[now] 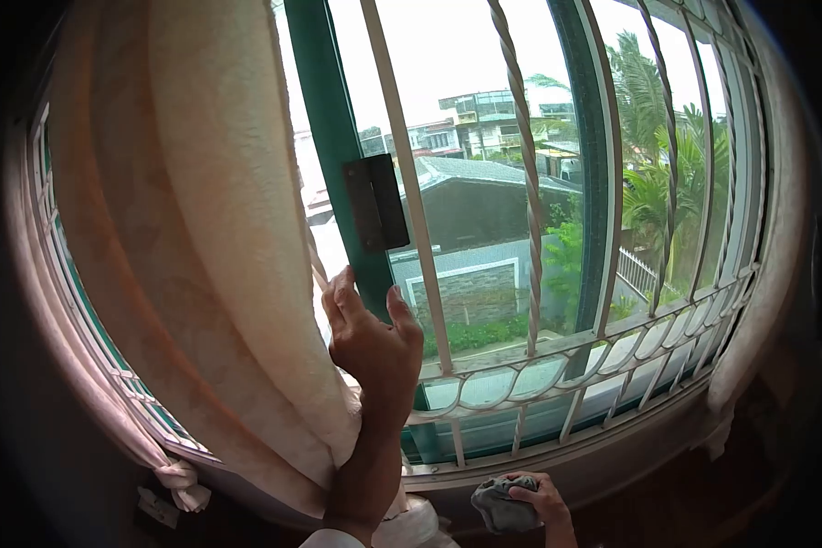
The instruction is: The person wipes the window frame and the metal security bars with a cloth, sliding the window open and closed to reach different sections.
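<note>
My left hand (372, 333) is at the green window frame (329, 100), below its dark rectangular handle plate (376, 203). The fingers lie along the frame's left edge and the thumb along its right, so the hand straddles it. Behind that wrist hangs a thick cream curtain (219, 228). Lower down, my right hand (546, 505) is closed on a crumpled grey cloth (505, 504), in front of the wall below the sill. Part of the cloth is hidden under the fingers.
A white metal grille (521, 384) with twisted bars runs across the window. At left, a second curtain (73, 365) ends in a knot (184, 484) beside another barred window. More curtain fabric (767, 274) hangs at the right. Houses and palms show outside.
</note>
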### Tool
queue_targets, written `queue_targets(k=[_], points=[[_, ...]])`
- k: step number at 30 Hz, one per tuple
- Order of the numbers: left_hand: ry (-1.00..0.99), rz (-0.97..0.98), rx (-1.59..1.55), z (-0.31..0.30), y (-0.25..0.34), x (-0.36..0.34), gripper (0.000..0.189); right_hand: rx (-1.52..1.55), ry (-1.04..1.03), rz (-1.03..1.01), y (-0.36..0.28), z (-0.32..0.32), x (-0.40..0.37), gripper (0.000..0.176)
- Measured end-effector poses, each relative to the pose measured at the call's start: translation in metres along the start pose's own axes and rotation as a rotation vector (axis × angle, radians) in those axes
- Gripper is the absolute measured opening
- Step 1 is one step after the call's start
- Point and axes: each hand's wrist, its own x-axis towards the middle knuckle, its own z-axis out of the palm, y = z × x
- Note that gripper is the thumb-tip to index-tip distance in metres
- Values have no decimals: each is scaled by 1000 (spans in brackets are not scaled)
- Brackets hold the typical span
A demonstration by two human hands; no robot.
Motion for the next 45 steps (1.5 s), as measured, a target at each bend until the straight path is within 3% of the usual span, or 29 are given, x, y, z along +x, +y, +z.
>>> queue_targets(k=[2,6,8,12,13,14,15,16,20,22,24,26,30,32,36,38,45], points=[[124,104,100,6,-2,1,56,16,-16,28,3,-11,4,43],[73,-11,32,7,-2,3,55,19,-42,65,1,-18,15,42],[179,117,108,6,-9,4,57,58,-50,42,-3,-19,14,41],[56,-152,41,10,2,1,49,101,30,8,4,-51,3,41],[60,-134,16,12,6,0,53,64,50,12,8,-62,-3,41],[142,39,27,20,-4,-4,57,83,112,-7,7,-68,-8,41],[138,78,11,21,-6,-2,58,94,99,23,1,-71,-9,42],[105,-27,-85,20,-2,-2,58,102,75,58,-1,-72,-7,43],[-46,-165,206,9,2,4,61,-134,-99,75,-2,-71,31,48],[7,-212,111,5,5,11,72,-218,-184,87,1,-56,45,48],[97,-128,39,11,2,11,77,-207,-213,122,5,-48,45,48],[200,14,-33,21,-10,10,78,-201,-263,34,14,-48,39,47],[164,24,169,19,-10,10,73,-52,-124,82,36,-65,7,40],[196,118,236,19,-25,13,72,-110,-86,82,34,-74,-5,39],[131,78,271,16,-28,20,70,-51,2,100,26,-80,-24,42],[141,132,238,15,-29,20,70,-25,0,102,35,-85,-31,46],[-32,37,-403,-8,-37,16,51,-4,84,134,40,-89,-46,42]])
